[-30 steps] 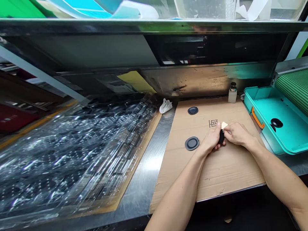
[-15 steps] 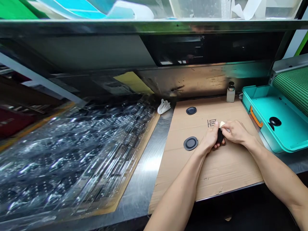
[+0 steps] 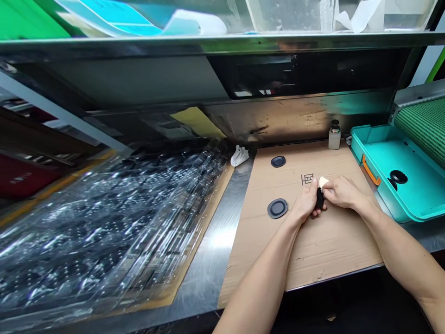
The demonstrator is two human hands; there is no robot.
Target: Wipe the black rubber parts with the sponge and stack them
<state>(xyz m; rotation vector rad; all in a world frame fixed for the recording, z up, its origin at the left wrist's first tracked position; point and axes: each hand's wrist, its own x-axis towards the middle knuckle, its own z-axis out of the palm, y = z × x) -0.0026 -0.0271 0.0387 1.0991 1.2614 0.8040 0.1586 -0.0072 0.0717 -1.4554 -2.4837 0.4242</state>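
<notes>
Over the cardboard sheet (image 3: 253, 250), my left hand (image 3: 306, 202) is closed around a small black part (image 3: 319, 198), its thumb along the near side. My right hand (image 3: 342, 191) meets it from the right, fingers pinching a small white cloth (image 3: 323, 181) against the top of the black part. Most of the part is hidden by my fingers. To the left of my hands, two dark rounded discs with raised rings lie flat on the cardboard, a nearer disc (image 3: 277, 208) and a farther disc (image 3: 278, 161).
A small bottle (image 3: 334, 136) with a metallic cap stands at the cardboard's back edge. On the right is a teal bin (image 3: 417, 204) with black round parts (image 3: 398, 176). Clear plastic trays (image 3: 104, 222) cover the left side. A crumpled white cloth (image 3: 239, 155) lies between.
The camera view has shifted slightly, so everything sits a little lower and to the right. My right fingers and the white cloth have moved slightly on the black part; both hands keep their hold.
</notes>
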